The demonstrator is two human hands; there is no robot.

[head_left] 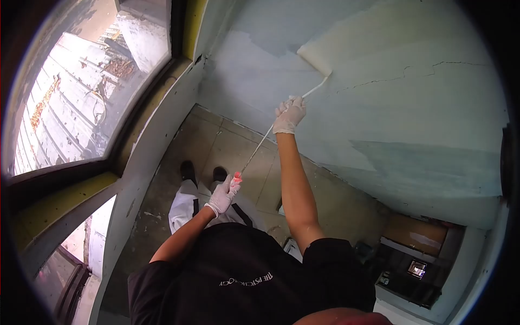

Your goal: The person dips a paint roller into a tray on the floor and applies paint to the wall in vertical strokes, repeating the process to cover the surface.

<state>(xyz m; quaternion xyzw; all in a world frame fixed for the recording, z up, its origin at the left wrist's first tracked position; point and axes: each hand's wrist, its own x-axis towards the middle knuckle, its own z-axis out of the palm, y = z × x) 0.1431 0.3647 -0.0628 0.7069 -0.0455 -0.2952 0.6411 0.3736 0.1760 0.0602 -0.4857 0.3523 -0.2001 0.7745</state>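
A long-handled paint roller crosses the head view, with its pale roller sleeve (314, 59) against the pale blue-green wall (406, 103). My right hand (290, 115), in a white glove, is closed around the thin white rod just below the roller head. Lower down, my left hand (222, 198), also gloved, wraps the red grip (237, 177) at the rod's end. Lighter and darker patches of paint show on the wall around the roller.
A jagged crack (379, 81) runs along the wall to the right of the roller. Windows with a dark and yellow frame (135, 108) are on the left. My shoes (188, 170) stand on the tiled floor (211, 132). A dark opening (411, 265) is at lower right.
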